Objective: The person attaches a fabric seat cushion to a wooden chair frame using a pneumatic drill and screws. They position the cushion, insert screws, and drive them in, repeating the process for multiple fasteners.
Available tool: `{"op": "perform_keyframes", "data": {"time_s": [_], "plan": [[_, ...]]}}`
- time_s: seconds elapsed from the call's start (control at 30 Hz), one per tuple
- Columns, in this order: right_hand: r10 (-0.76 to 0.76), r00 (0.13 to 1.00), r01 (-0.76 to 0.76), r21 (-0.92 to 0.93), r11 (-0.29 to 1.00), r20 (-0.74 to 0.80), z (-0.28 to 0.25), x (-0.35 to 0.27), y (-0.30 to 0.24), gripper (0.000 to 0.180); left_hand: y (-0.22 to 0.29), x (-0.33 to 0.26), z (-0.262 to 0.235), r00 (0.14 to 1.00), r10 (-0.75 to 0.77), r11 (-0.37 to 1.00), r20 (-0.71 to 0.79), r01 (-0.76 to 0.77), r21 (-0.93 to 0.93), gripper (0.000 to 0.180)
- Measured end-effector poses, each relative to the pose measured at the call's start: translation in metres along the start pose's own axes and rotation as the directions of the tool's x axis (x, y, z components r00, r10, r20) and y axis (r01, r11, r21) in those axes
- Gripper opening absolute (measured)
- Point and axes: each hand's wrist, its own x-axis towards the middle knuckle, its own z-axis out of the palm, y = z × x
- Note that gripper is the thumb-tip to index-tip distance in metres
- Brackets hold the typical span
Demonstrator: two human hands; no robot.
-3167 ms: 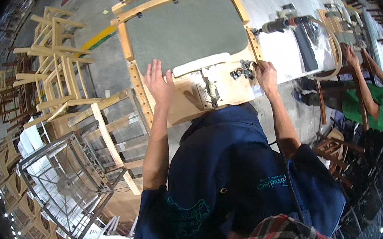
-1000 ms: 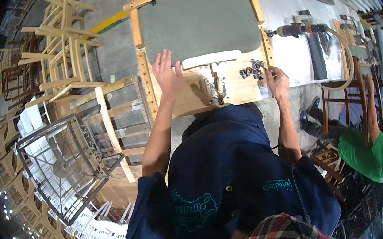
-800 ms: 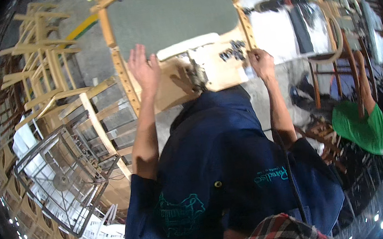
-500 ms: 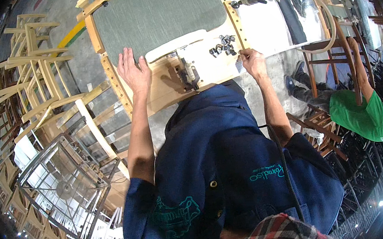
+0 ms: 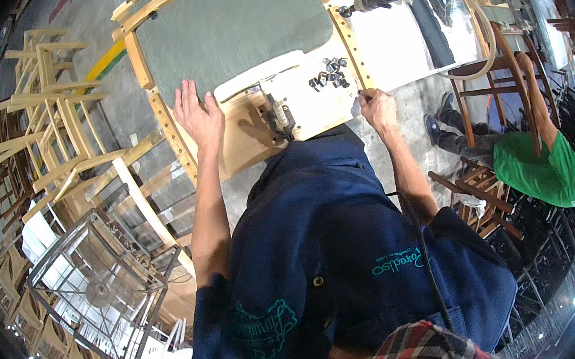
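Left grip (image 5: 201,123), spread, seemingly empty: near-left corner of grey-green panel (image 5: 238,29). Right grip (image 5: 379,109), pinched, contents hidden: off panel's near-right. We count dark fittings (image 5: 153,14) set at panel's far edge; black pieces (image 5: 337,77) nearside, loose.

Wears a dark navy work garment (image 5: 338,223) with short, wide sleeves (image 5: 207,313). Has a round, brass-toned snap (image 5: 317,282) mid-chest. Around that snap, bears a teal stitched outline design (image 5: 265,329) at 8 o'clock and teal stitched lettering (image 5: 395,262) at 3. Carries a thin black cord (image 5: 419,249), curving from 2 toward 4 o'clock. Shows red, black and white plaid cloth (image 5: 420,350) at 4 o'clock, nearest the lower edge.
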Motion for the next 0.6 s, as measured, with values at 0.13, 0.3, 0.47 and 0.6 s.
{"op": "perform_keyframes", "data": {"time_s": [0.13,0.3,0.47,0.6], "plan": [[0.035,0.996,-0.033,0.026,0.999,-0.085,-0.009,0.042,0.004,0.025,0.004,-0.001,-0.005,0.999,-0.023,1.0,0.023,0.023,0.0,0.052],[0.04,0.999,-0.036,0.104,0.994,-0.037,0.007,0.122,0.029,0.045,0.0,0.0,-0.002,1.0,0.016,1.0,0.024,-0.017,0.021,0.053],[0.063,0.96,-0.157,0.342,0.927,0.271,0.026,0.146,-0.002,0.061,-0.003,-0.008,-0.006,0.999,0.019,0.999,0.029,-0.021,0.049,0.054],[0.11,0.949,-0.188,0.251,0.95,0.295,0.025,0.146,-0.002,0.054,0.001,-0.008,-0.007,1.0,0.009,0.998,0.008,-0.009,0.064,0.054]]}}
